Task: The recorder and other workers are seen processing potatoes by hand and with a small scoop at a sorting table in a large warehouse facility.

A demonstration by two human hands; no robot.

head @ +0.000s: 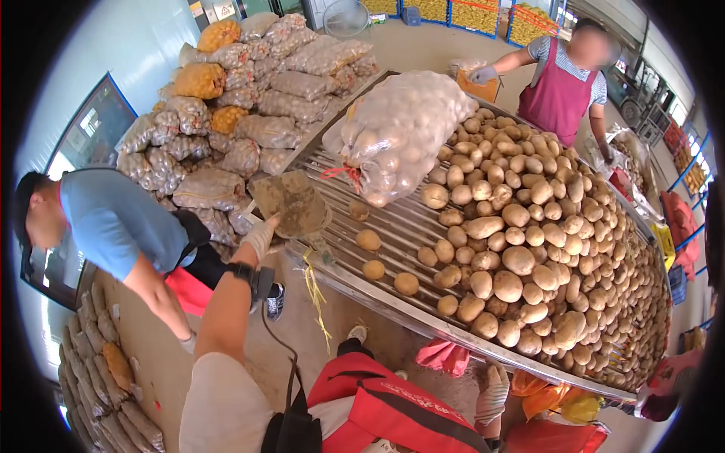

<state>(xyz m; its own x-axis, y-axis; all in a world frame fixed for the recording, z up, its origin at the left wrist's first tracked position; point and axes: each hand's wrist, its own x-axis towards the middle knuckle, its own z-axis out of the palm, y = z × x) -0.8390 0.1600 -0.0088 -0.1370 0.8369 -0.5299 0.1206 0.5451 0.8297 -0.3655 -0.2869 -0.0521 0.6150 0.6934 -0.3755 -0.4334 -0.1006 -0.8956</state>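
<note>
My left hand (259, 238), in a light work glove, grips a dirt-covered scoop or pan (291, 204) at the corner of a slatted metal sorting table (396, 226). My right hand (491, 396), in a striped glove, hangs low beside the table's near edge; its fingers look extended and nothing shows in it. A large clear plastic sack of potatoes (402, 130), tied with red string, lies on the slats. Loose potatoes (518, 260) cover the table's right part, and a few lie singly near the scoop.
Stacked potato sacks (283, 96) stand behind the table. At left a person in a blue shirt (113, 221) bends down; across the table stands a person in a maroon apron (555, 102). Yellow strings (312, 294) hang at the table corner. Red and orange bags (544, 396) hang below the near edge.
</note>
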